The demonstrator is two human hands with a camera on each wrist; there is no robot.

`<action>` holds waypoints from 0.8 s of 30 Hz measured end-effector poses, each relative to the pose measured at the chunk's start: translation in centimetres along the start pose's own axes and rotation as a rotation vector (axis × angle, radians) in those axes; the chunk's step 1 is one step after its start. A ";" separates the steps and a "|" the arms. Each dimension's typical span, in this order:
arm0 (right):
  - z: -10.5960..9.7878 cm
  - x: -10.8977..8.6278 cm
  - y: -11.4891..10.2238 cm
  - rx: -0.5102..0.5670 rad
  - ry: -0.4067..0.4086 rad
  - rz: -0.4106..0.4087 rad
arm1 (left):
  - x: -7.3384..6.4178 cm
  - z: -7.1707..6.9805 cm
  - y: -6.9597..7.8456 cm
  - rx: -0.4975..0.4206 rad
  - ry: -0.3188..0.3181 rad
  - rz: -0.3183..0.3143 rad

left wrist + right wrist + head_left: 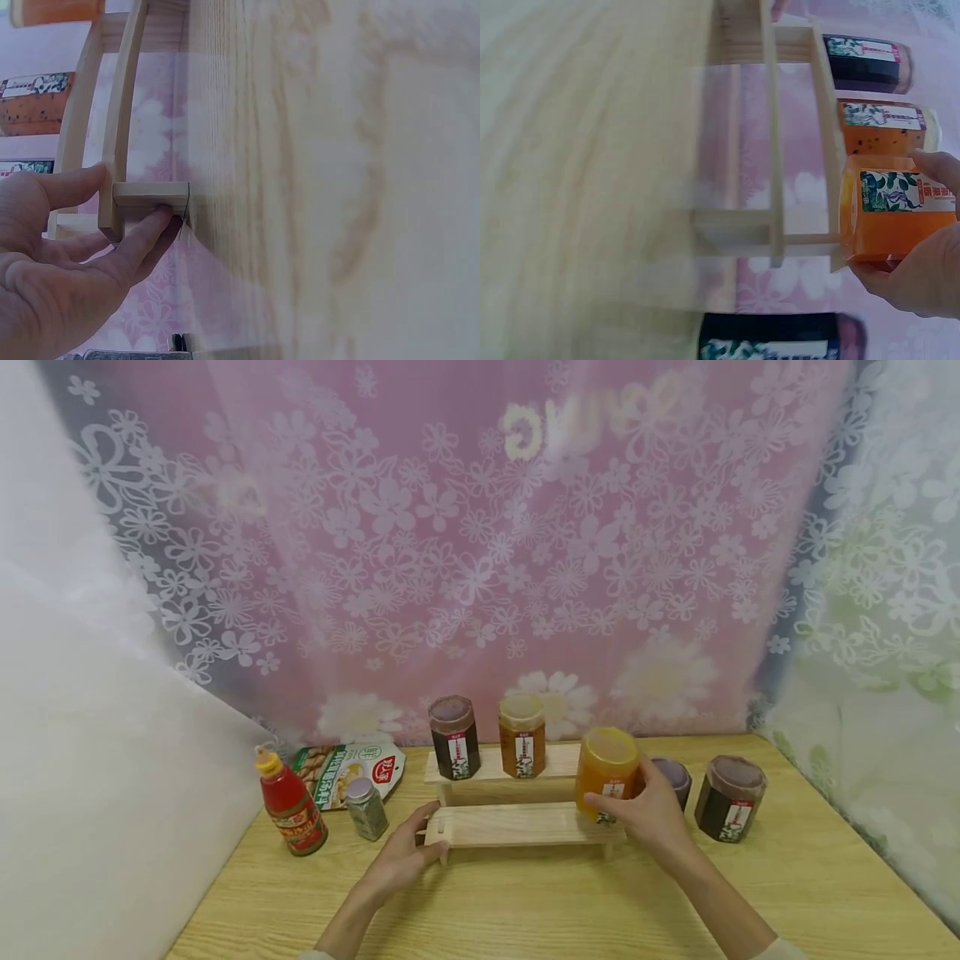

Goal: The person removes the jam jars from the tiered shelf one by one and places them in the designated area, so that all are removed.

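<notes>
My right hand (657, 814) grips a jar of orange preserve (600, 781) with a yellow lid, above the right end of a two-step wooden rack (517, 827). In the right wrist view, thumb and fingers lie around the orange jar (900, 225). My left hand (405, 852) holds the left end of the rack's lower step; in the left wrist view its thumb is on the board (114, 150) and its fingers reach under it. On the upper step stand a dark jar (454, 739) and an amber jar (522, 737).
Right of the rack stand a dark jar (731, 800) and another with a purple lid (675, 777), partly behind my right hand. To the left are a red sauce bottle (294, 810), a small spice jar (367, 810) and a food packet (352, 768). A flowered curtain (465, 543) hangs behind.
</notes>
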State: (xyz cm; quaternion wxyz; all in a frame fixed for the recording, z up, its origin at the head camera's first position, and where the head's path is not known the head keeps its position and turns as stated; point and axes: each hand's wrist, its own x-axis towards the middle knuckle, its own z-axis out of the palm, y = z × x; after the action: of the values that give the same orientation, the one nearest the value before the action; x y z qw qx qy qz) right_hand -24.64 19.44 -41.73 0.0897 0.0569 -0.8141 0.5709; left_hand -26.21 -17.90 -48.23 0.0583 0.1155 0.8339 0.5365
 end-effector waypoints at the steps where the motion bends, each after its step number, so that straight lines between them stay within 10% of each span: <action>1: -0.1 -0.2 0.2 -0.008 0.000 0.015 | 0.0 0.0 0.0 -0.001 -0.001 0.000; 24: -6.3 -4.9 4.4 -0.132 -0.042 0.202 | 0.0 -0.1 -0.2 -0.054 -0.008 0.006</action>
State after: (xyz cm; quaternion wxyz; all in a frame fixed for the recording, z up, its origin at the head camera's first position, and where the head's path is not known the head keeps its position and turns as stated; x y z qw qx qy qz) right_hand -20.15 26.82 -44.68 0.0181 -0.0195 -0.8534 0.5206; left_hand -26.23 -18.06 -48.34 0.0631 0.1186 0.8186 0.5584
